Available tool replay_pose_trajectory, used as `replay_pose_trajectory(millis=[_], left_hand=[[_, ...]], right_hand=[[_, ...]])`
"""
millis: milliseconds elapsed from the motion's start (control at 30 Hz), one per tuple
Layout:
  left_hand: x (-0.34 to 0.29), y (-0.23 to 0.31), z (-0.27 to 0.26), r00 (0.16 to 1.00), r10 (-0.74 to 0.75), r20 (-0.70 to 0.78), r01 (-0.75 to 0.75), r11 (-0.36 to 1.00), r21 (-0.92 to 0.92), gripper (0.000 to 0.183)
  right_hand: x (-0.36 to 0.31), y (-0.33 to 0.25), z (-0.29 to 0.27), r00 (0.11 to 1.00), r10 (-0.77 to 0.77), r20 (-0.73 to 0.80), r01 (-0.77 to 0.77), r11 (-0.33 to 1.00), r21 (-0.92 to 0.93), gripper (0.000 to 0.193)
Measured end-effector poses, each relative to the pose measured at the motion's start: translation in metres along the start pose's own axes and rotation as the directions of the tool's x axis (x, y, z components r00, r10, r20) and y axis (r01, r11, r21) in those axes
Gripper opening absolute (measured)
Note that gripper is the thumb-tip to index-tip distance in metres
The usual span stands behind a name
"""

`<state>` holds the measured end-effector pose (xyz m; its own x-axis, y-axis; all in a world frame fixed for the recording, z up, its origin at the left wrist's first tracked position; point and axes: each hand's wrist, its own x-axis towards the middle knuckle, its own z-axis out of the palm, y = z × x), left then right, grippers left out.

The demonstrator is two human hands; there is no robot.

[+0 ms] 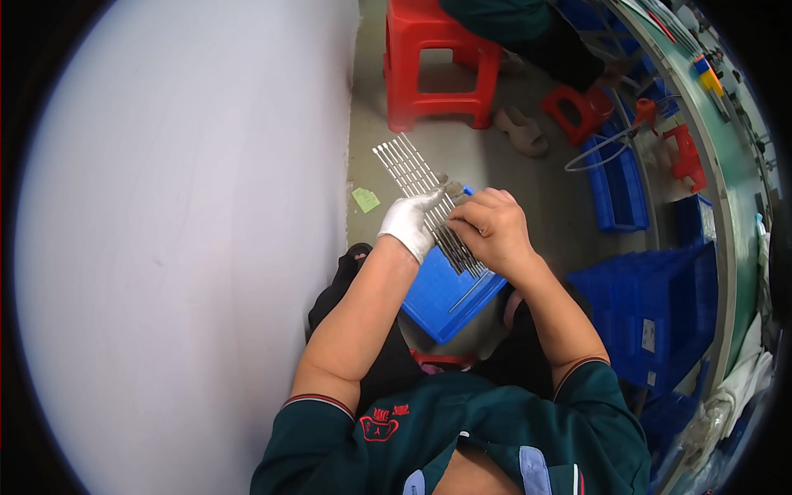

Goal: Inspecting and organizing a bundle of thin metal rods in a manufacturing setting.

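My left hand (410, 221), in a white glove, is closed around a flat row of several thin metal rods (407, 167). The rods slant from upper left to lower right, light and banded at the far end and darker at the near end. My bare right hand (495, 224) has its thumb and fingers pinched together against the right side of the row. What lies between those fingertips is hidden. Beneath both hands is a blue plastic tray (437, 309), in which a single thin rod (469, 294) lies.
At the far side stands a red stool (441, 103), with a person's dark-clothed leg (561, 54) and a beige shoe (521, 132) beside it. Blue bins (652, 305) are stacked at right under a green-topped bench (747, 223). A white wall (206, 231) runs along the left.
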<state>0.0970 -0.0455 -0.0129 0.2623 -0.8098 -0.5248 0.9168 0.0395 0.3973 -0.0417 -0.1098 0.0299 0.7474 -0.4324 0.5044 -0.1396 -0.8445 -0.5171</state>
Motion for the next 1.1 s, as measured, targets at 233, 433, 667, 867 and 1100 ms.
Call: replay_pose_trajectory(millis=[233,433,667,867,1100], left_hand=[[0.000,0.001,-0.002,1.000,-0.028,0.013,0.028,1.000,-0.007,0.025],[-0.002,0.000,0.005,1.000,-0.014,-0.022,0.014,1.000,0.006,0.026],[-0.005,-0.001,0.007,1.000,0.006,-0.017,-0.005,1.000,0.020,0.028],[-0.005,0.000,0.005,0.999,0.030,-0.041,-0.027,0.997,0.077,0.028],[-0.006,0.000,0.006,1.000,0.019,-0.009,-0.018,0.997,0.074,0.027]], right_hand=[[0.001,-0.002,0.001,0.997,-0.053,0.058,0.057,0.996,-0.062,0.010],[0.000,0.001,-0.003,0.999,0.036,0.023,-0.038,0.998,0.050,0.009],[-0.002,0.003,0.001,0.996,0.058,0.061,-0.063,0.994,0.090,0.009],[0.001,-0.008,-0.002,0.995,-0.052,0.085,0.061,0.993,-0.098,0.010],[0.000,-0.003,0.000,0.997,-0.027,0.072,0.027,1.000,0.004,0.011]])
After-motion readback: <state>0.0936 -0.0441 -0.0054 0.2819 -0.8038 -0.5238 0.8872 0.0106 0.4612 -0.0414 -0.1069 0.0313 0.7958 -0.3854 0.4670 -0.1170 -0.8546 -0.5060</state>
